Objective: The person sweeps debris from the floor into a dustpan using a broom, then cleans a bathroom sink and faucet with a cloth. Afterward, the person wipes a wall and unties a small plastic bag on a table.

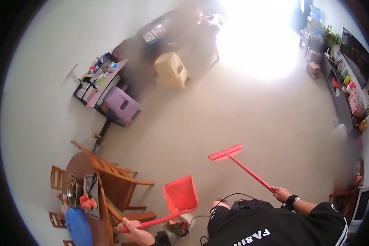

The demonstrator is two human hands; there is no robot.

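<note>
Plainly, the right hand (281, 193) is clamping the red broom (225, 153) at its handle's end, head hovering over the floor (217, 110). The left hand (131, 229) is gripping the red dustpan (180, 196) by its long handle; both look light, stiff plastic.

A red dustpan (180, 196) sits low in the frame, left of centre, its open scoop tilted upward on a long red handle running down-left. A red broom (226, 152) lies right of centre, its flat head raised, its thin handle slanting down-right.
</note>
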